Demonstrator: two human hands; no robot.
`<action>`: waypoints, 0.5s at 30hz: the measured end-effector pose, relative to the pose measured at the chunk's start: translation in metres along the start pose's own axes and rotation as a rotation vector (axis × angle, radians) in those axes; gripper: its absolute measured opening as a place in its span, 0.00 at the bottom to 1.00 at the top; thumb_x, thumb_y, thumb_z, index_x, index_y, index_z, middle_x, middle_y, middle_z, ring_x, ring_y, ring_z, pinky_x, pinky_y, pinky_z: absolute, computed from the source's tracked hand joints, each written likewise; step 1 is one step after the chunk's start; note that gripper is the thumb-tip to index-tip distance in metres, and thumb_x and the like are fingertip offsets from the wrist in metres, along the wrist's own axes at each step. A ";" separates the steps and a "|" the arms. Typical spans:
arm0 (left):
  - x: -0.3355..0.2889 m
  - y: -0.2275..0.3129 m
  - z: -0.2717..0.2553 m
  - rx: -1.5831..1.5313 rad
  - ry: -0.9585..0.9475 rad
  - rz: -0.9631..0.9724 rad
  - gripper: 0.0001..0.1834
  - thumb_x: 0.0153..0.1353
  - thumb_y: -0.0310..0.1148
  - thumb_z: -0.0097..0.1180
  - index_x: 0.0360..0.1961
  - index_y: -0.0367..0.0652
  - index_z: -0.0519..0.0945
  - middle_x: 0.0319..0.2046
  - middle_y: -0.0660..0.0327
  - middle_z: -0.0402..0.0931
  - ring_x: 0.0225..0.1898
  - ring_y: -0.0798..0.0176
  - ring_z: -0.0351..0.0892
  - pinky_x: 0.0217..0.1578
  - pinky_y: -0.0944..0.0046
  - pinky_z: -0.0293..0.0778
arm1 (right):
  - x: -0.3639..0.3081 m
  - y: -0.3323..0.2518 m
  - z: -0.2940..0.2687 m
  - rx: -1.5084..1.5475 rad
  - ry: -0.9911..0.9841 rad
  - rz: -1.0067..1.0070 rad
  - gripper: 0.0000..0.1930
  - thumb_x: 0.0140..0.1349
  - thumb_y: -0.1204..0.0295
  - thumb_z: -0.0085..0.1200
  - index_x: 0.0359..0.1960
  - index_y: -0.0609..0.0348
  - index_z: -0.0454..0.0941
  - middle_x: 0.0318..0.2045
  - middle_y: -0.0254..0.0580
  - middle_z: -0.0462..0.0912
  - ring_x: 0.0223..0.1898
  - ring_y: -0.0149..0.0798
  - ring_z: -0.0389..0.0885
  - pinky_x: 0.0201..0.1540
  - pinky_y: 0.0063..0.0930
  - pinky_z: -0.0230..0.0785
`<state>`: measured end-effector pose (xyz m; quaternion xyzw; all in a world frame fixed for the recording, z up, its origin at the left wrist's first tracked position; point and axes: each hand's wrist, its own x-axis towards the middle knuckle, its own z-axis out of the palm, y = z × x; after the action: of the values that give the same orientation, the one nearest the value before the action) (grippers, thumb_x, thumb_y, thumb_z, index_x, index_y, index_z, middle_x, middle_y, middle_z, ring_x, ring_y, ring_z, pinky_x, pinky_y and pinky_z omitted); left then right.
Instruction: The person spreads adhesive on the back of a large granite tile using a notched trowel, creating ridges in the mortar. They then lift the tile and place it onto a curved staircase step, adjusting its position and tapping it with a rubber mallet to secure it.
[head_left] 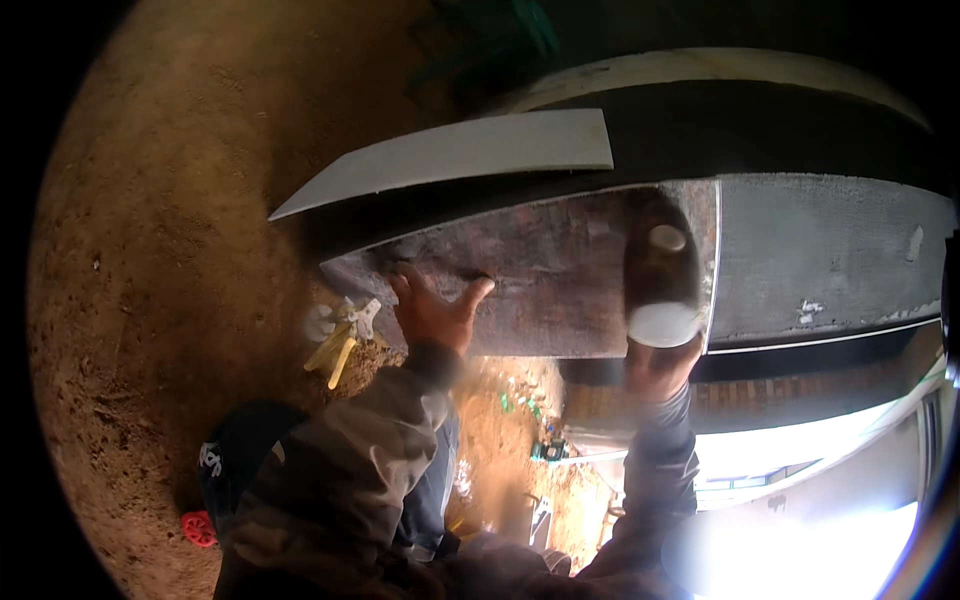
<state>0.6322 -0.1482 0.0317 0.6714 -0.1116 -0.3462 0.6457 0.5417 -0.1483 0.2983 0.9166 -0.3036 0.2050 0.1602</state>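
Note:
My left hand (438, 312) rests on a dark reddish-brown panel (560, 265), fingers and thumb spread. In my right hand (662, 372), closed at the panel's near right part, is a dark rounded tool (655, 285) with pale round patches, one facing me. Motion blurs this tool, and its exact kind cannot be made out. A grey panel (830, 255) adjoins the brown one on the right, with a thin white line between them. Behind the brown panel lies a pale flat strip (470, 150) with a slanted left end.
Yellow-handled tools (342, 350) lie on the dirt floor (150, 300) left of the panel. A red wheel-shaped object (199, 528) is at lower left. Small green pieces (520, 402) lie on the ground beyond my sleeves. Bright light floods the lower right.

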 end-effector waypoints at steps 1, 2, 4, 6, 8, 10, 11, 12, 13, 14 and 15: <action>0.001 -0.001 0.001 -0.021 -0.007 0.009 0.71 0.44 0.74 0.64 0.71 0.25 0.49 0.69 0.25 0.46 0.69 0.27 0.56 0.67 0.43 0.60 | 0.000 0.001 0.002 0.015 0.021 0.040 0.27 0.56 0.59 0.63 0.49 0.73 0.76 0.40 0.60 0.85 0.39 0.53 0.88 0.40 0.39 0.79; 0.002 -0.001 0.001 -0.042 -0.013 0.019 0.71 0.44 0.75 0.63 0.71 0.25 0.49 0.70 0.25 0.45 0.69 0.27 0.56 0.68 0.43 0.59 | -0.003 0.001 -0.001 -0.009 0.067 -0.047 0.25 0.57 0.60 0.62 0.47 0.72 0.77 0.38 0.59 0.85 0.36 0.53 0.88 0.38 0.38 0.79; 0.003 -0.001 0.001 -0.004 -0.006 -0.004 0.71 0.44 0.75 0.63 0.71 0.25 0.49 0.70 0.25 0.46 0.68 0.28 0.57 0.67 0.43 0.59 | 0.005 -0.004 -0.001 -0.061 0.097 -0.154 0.22 0.58 0.61 0.60 0.45 0.71 0.78 0.34 0.56 0.85 0.34 0.51 0.87 0.39 0.36 0.77; 0.003 0.004 -0.002 -0.010 -0.038 -0.027 0.71 0.44 0.75 0.63 0.71 0.25 0.50 0.70 0.26 0.46 0.68 0.28 0.57 0.67 0.43 0.59 | 0.007 -0.009 -0.003 -0.138 0.044 -0.155 0.19 0.58 0.63 0.60 0.42 0.69 0.79 0.32 0.54 0.86 0.37 0.49 0.87 0.44 0.35 0.76; 0.004 0.013 -0.008 -0.061 -0.104 -0.050 0.71 0.44 0.75 0.63 0.71 0.25 0.50 0.69 0.26 0.46 0.69 0.29 0.57 0.67 0.44 0.59 | 0.002 0.005 -0.007 -0.020 -0.054 0.032 0.20 0.58 0.63 0.60 0.43 0.69 0.78 0.34 0.54 0.85 0.36 0.50 0.87 0.42 0.36 0.75; 0.002 0.008 -0.003 -0.051 -0.010 0.004 0.71 0.44 0.75 0.62 0.71 0.25 0.51 0.70 0.26 0.47 0.69 0.29 0.57 0.68 0.44 0.58 | -0.004 0.024 -0.006 -0.092 0.088 -0.276 0.19 0.59 0.64 0.60 0.44 0.70 0.77 0.32 0.55 0.85 0.32 0.51 0.86 0.36 0.36 0.76; 0.003 0.006 -0.001 -0.048 0.040 0.030 0.70 0.44 0.75 0.62 0.70 0.25 0.51 0.70 0.27 0.47 0.69 0.30 0.56 0.68 0.44 0.58 | -0.003 0.029 -0.006 -0.096 0.139 -0.388 0.19 0.59 0.64 0.60 0.45 0.70 0.77 0.32 0.56 0.84 0.30 0.52 0.86 0.33 0.36 0.76; 0.003 0.006 0.004 -0.045 -0.037 0.008 0.70 0.45 0.75 0.62 0.71 0.25 0.51 0.70 0.27 0.47 0.70 0.30 0.54 0.68 0.44 0.57 | -0.008 0.033 -0.011 -0.135 0.101 -0.377 0.20 0.60 0.65 0.59 0.47 0.71 0.76 0.33 0.56 0.84 0.32 0.52 0.86 0.35 0.36 0.76; 0.004 0.005 0.003 -0.032 -0.104 -0.025 0.70 0.45 0.76 0.62 0.71 0.25 0.51 0.70 0.27 0.46 0.71 0.31 0.53 0.68 0.43 0.57 | -0.012 0.039 -0.012 -0.167 0.045 -0.325 0.21 0.61 0.65 0.59 0.50 0.72 0.75 0.34 0.57 0.84 0.34 0.52 0.86 0.37 0.36 0.76; 0.004 0.007 0.003 -0.042 -0.107 -0.021 0.71 0.45 0.76 0.60 0.71 0.26 0.49 0.70 0.27 0.45 0.72 0.32 0.48 0.68 0.41 0.54 | -0.015 0.049 -0.015 -0.205 -0.006 -0.285 0.22 0.62 0.66 0.58 0.52 0.73 0.74 0.35 0.57 0.84 0.36 0.52 0.86 0.39 0.36 0.76; 0.007 0.007 -0.008 -0.044 -0.075 -0.023 0.71 0.46 0.77 0.59 0.72 0.26 0.48 0.71 0.27 0.43 0.74 0.33 0.44 0.69 0.39 0.52 | -0.005 0.042 -0.008 -0.178 -0.040 -0.320 0.24 0.63 0.66 0.58 0.54 0.73 0.73 0.36 0.58 0.84 0.39 0.51 0.87 0.41 0.37 0.76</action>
<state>0.6442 -0.1475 0.0357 0.6448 -0.1202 -0.3806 0.6518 0.5098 -0.1746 0.3103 0.9393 -0.1738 0.1306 0.2653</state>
